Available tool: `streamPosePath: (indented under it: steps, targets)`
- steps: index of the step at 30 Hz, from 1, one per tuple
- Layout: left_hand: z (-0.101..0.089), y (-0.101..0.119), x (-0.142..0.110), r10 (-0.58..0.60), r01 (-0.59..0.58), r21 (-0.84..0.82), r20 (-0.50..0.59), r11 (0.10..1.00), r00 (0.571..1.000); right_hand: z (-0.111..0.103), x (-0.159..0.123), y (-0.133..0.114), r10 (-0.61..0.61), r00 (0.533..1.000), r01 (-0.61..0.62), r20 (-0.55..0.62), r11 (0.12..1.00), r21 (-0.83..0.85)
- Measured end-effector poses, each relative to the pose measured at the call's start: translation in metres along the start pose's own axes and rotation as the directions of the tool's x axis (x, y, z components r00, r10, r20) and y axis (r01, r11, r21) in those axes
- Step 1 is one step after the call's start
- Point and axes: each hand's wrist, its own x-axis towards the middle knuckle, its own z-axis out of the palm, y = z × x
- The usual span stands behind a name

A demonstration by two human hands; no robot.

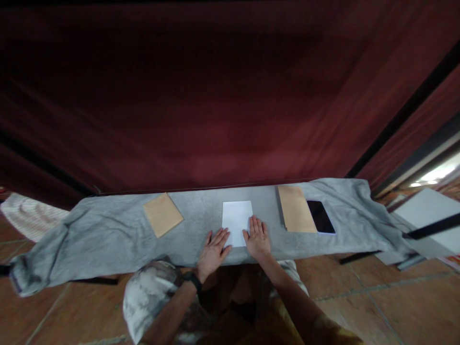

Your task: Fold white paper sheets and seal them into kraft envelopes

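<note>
A white sheet of paper [236, 219] lies in the middle of a table covered with a grey cloth [108, 235]. My left hand [212, 252] rests flat on the cloth just left of the sheet's near corner, fingers stretched out and slightly spread. My right hand [257, 236] lies flat with its fingers over the sheet's near right corner. Neither hand holds anything. A black watch [193, 280] is on my left wrist.
A small tan envelope [163, 214] lies to the left. A larger tan envelope [296, 209] lies to the right with a dark phone [320, 216] beside it. A dark red curtain [215, 96] hangs behind the table. White boards [427, 215] stand at the far right on a tiled floor.
</note>
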Motion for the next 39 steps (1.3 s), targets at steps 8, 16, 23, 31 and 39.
streamPosePath:
  steps: [8,16,23,31,39]
  targets:
    - [-0.006,0.006,0.011,0.075,-0.081,0.038,0.139,0.996,0.987,-0.006,0.001,-0.001,-0.009,1.000,0.009,-0.003,1.000,-0.013]
    - [-0.009,0.022,0.017,0.097,-0.114,0.090,0.172,0.989,0.980,-0.017,-0.005,0.025,-0.096,0.995,0.091,0.034,0.989,0.112]
    - [-0.012,0.019,0.023,-0.074,0.073,0.014,0.060,0.997,0.995,-0.025,-0.004,0.045,-0.104,0.995,0.098,0.003,0.938,0.332]
    - [-0.026,0.021,0.004,-0.090,0.067,-0.250,-0.081,0.966,0.993,-0.031,-0.007,0.049,-0.110,0.994,0.097,0.006,0.895,0.435]
    - [-0.015,0.016,0.007,-0.391,0.246,-0.685,-0.062,0.686,0.918,-0.029,-0.004,0.043,-0.080,0.996,0.061,0.026,0.897,0.437]
